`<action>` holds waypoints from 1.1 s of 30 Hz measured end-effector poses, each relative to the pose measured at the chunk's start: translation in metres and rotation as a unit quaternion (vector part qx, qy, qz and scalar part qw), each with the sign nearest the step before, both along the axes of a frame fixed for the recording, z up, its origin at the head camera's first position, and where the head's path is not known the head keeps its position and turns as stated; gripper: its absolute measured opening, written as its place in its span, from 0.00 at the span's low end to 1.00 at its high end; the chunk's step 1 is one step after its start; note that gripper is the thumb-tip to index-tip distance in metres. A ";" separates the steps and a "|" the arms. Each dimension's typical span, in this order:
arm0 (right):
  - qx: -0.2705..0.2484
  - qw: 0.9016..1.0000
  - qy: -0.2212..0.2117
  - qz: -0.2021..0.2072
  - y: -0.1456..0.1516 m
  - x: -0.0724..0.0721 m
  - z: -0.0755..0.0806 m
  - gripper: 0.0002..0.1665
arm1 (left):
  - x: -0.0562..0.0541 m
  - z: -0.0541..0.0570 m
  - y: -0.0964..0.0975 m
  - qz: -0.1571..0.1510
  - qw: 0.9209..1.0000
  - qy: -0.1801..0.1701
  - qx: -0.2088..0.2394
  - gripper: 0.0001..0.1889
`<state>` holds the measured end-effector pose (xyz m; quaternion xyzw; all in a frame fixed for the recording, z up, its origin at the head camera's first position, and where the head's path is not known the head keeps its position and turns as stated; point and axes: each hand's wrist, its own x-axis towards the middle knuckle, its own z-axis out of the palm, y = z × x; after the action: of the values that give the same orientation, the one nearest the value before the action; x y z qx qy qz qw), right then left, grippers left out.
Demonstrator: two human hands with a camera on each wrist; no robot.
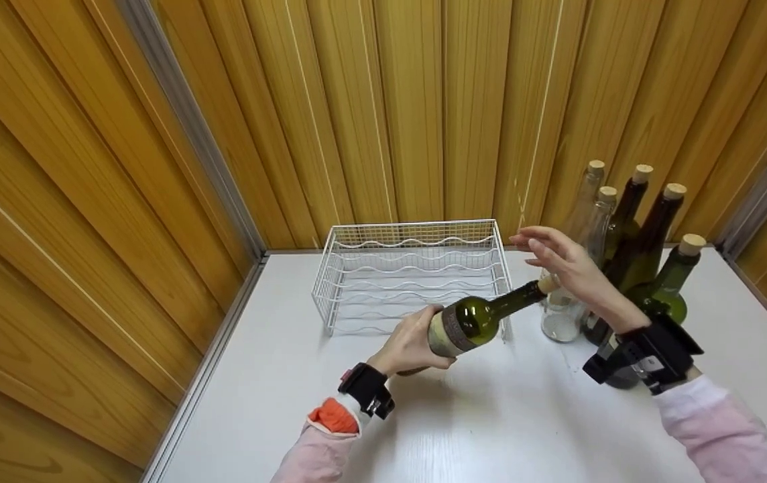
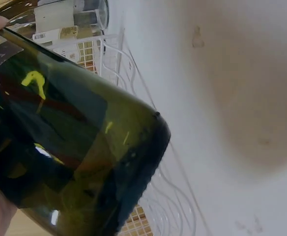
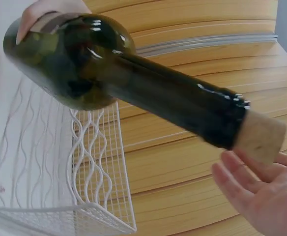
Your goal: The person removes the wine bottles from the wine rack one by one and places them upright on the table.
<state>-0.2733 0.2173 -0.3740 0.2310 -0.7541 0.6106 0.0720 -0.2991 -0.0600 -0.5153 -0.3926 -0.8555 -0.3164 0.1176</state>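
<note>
A green wine bottle (image 1: 477, 318) with a dark-and-cream label is tilted above the white table, its neck pointing right and up. My left hand (image 1: 410, 341) grips it round the body; in the left wrist view the bottle's base (image 2: 148, 142) is off the tabletop. A pale cork (image 3: 260, 138) plugs the mouth. My right hand (image 1: 568, 265) is beside the cork with its fingers extended, and in the right wrist view the fingertips (image 3: 227, 179) lie right at the cork's underside. Behind the bottle stands a white wire rack (image 1: 417, 268) with wavy crossbars.
Several corked bottles stand at the right behind my right forearm, among them a clear one (image 1: 561, 322), a dark one (image 1: 655, 228) and a green one (image 1: 675, 282). Wood-look panels (image 1: 410, 107) wall the back and sides of the white table (image 1: 491, 429).
</note>
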 end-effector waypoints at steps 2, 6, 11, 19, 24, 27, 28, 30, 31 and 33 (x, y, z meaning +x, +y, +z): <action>-0.036 0.999 0.004 -0.016 -0.001 0.001 -0.003 0.22 | 0.001 -0.002 0.003 -0.002 1.000 -0.013 0.028 0.41; -0.093 0.995 0.002 -0.035 -0.004 0.003 -0.008 0.24 | 0.003 -0.005 0.010 -0.001 0.996 -0.040 0.080 0.40; -0.145 0.989 -0.009 -0.015 -0.010 0.002 -0.016 0.27 | 0.006 -0.008 0.020 0.003 0.988 -0.068 0.140 0.38; -0.208 0.977 -0.011 0.045 -0.025 -0.003 -0.028 0.26 | 0.012 -0.013 0.036 0.015 0.977 -0.083 0.198 0.37; -0.206 0.977 -0.014 0.044 -0.037 -0.005 -0.028 0.28 | 0.016 -0.016 0.044 0.017 0.969 -0.108 0.222 0.36; -0.199 0.979 -0.019 0.045 -0.048 -0.007 -0.026 0.26 | 0.019 -0.019 0.048 0.023 0.965 -0.123 0.230 0.35; -0.195 0.980 -0.020 0.042 -0.051 -0.007 -0.025 0.26 | 0.020 -0.020 0.050 0.025 0.964 -0.128 0.232 0.35; -0.205 0.978 -0.025 0.036 -0.058 -0.009 -0.024 0.23 | 0.022 -0.021 0.053 0.025 0.962 -0.136 0.236 0.35; -0.212 0.977 -0.026 0.028 -0.061 -0.009 -0.023 0.22 | 0.023 -0.022 0.055 0.024 0.961 -0.140 0.237 0.35; -0.222 0.975 -0.021 0.006 -0.066 -0.010 -0.023 0.18 | 0.025 -0.021 0.058 0.022 0.959 -0.146 0.243 0.35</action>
<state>-0.2831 0.1516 -0.3970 0.2002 -0.5995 0.7682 0.1021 -0.2745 -0.0015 -0.5366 -0.2826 -0.7690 -0.5662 0.0907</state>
